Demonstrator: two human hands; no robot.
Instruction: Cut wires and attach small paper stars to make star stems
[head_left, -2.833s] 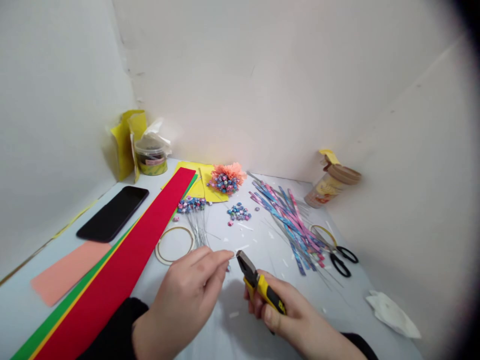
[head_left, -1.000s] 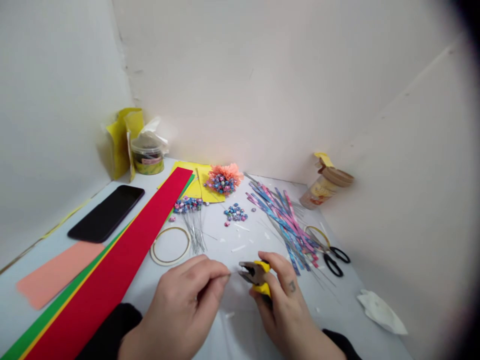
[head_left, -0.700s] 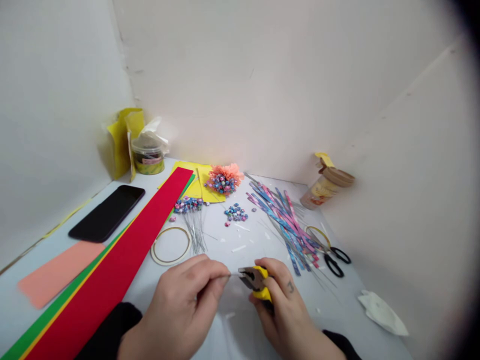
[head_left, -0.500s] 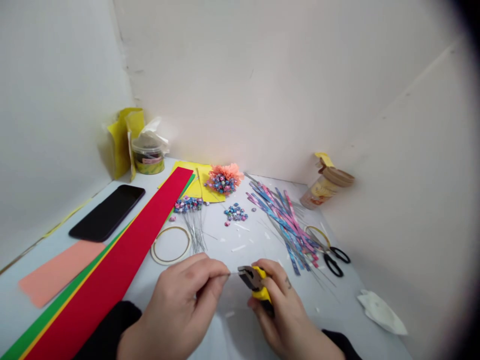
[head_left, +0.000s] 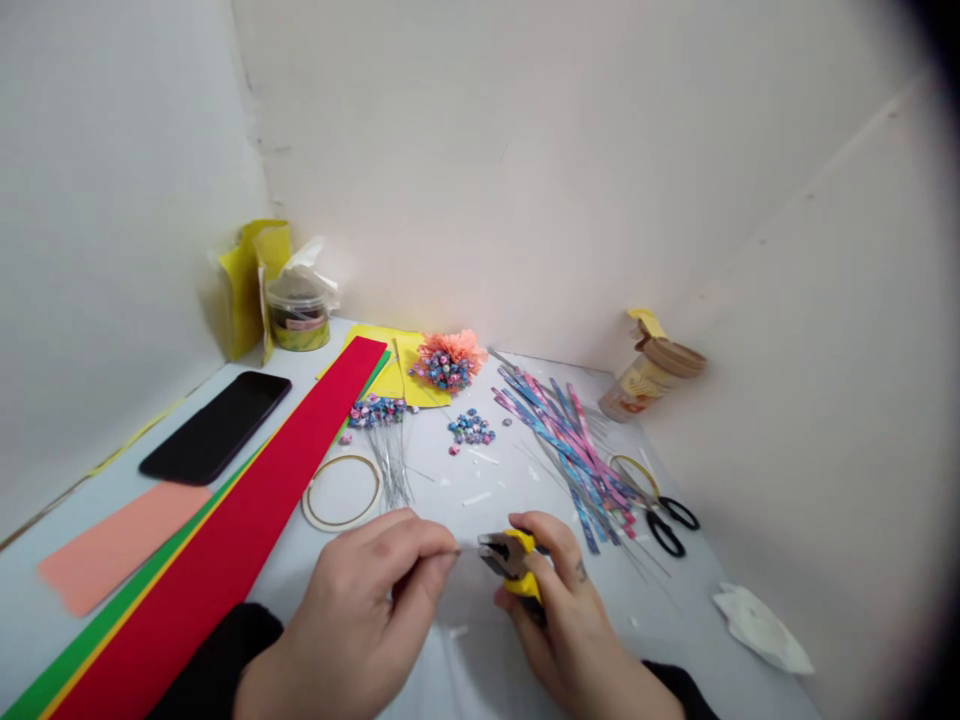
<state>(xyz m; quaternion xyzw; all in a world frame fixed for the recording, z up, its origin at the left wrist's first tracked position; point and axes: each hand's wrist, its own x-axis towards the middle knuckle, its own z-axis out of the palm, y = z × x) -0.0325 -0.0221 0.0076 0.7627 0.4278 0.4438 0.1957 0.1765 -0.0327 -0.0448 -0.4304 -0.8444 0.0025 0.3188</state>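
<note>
My left hand pinches a thin metal wire between thumb and fingertips. My right hand grips yellow-and-black-handled pliers, whose steel jaws point left. The wire's far end reaches the jaws, which seem to hold it, though the tip is too fine to see clearly. Only a few centimetres separate my two hands. Black sleeves cover both wrists.
Beyond my hands lie wires tipped with small paper stars, a coil of wire and loose stars. Blue-pink paper strips and black scissors lie right. A red strip and a phone lie left.
The pliers have turned from pointing up and away to pointing left, and their jaws have come up to the wire at my left fingertips. My hands have drawn closer together.
</note>
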